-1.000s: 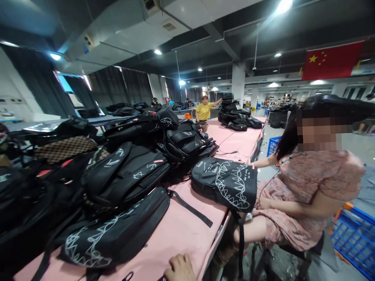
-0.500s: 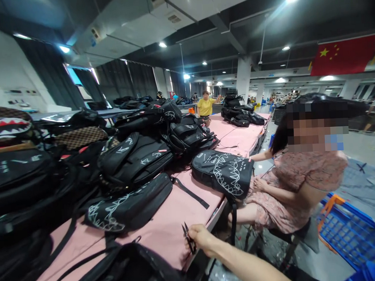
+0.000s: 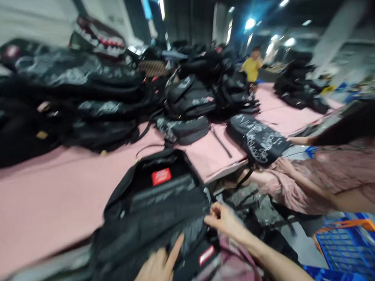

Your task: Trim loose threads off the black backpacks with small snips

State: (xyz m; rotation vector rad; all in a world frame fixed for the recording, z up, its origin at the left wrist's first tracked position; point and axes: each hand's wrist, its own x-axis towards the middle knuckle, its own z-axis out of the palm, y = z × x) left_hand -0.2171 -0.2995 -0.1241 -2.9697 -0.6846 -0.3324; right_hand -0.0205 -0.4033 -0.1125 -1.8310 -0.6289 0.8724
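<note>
An unzipped black backpack (image 3: 147, 208) lies before me with its opening spread and a red label (image 3: 161, 177) inside. My left hand (image 3: 156, 268) rests on its near side, index finger stretched out and nothing seen in its grasp. At the backpack's right edge is my right hand (image 3: 225, 223), its fingers curled together. What those fingers hold, if anything, is hidden by blur; the thread snips are not visible now. A small red and white patch (image 3: 206, 255) shows on the bag between my hands.
A pink-topped table (image 3: 53, 196) runs along the left, with piled black backpacks (image 3: 107, 90) on it. To the right, a seated co-worker (image 3: 325, 171) handles a black backpack with white drawings (image 3: 258, 139). A blue basket (image 3: 350, 241) stands at lower right. A person in yellow (image 3: 251, 69) is farther back.
The view has swung left and down. My right hand, earlier holding thread snips out over the table edge, is now at the open backpack. My left hand has come into view.
</note>
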